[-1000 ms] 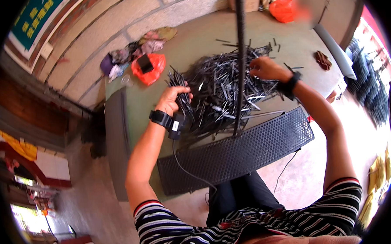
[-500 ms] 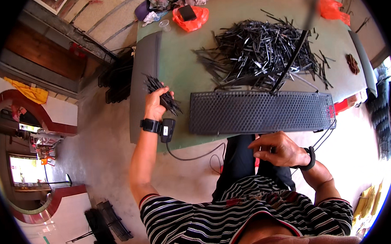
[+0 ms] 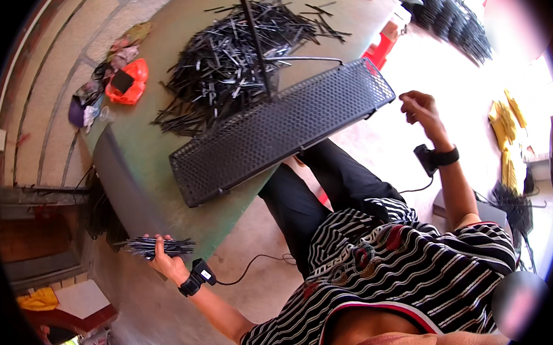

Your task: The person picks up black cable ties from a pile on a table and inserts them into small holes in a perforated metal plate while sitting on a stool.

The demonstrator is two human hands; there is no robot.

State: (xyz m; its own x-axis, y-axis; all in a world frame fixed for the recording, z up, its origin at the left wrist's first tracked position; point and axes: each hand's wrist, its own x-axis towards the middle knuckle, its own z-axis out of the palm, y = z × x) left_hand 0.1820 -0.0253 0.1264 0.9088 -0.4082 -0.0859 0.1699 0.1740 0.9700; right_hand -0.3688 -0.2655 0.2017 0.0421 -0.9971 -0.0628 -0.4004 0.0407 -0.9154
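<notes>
A gathered bundle of thin black strips (image 3: 180, 246) points sideways at 8 o'clock. A tangled strip pile (image 3: 222, 58) sprawls near 11 o'clock.

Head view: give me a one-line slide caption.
Left hand grips a bundle of thin black strips; the curled right hand hangs near a perforated black rectangular panel.

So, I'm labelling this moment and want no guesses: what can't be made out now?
In the head view:
How many held strips: they overlap, and the left hand covers some.
Whether the right hand holds something: its curl hides the palm.
Black rod: top cut off by the upper edge.
</notes>
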